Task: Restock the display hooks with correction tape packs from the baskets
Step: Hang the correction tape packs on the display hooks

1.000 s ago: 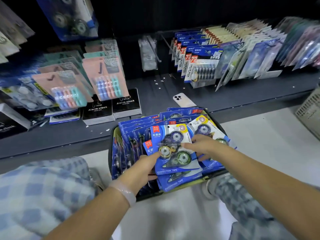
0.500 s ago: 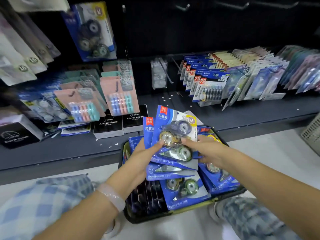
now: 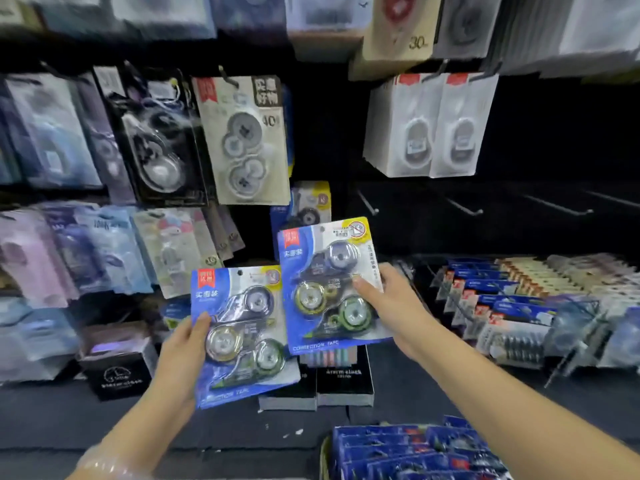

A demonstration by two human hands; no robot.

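Right pack (image 3: 332,285): blue blister card, held upright in front of the display, above and right of the left hand's pack.
Left pack (image 3: 239,336): same kind, tilted, lower.
Right hand (image 3: 388,299): thumb on the card front, fingers behind; pinches the right edge.
Left hand (image 3: 183,348): thumb over the left edge, gripping.
Handling: likely light; card bends, blister slick. Hold by the card edge, keeping the top hole free.
Hung pack (image 3: 304,206): just above the right pack.
Hooks (image 3: 464,207): bare, up and right of the right hand.
Basket (image 3: 415,452): below the right forearm, full.
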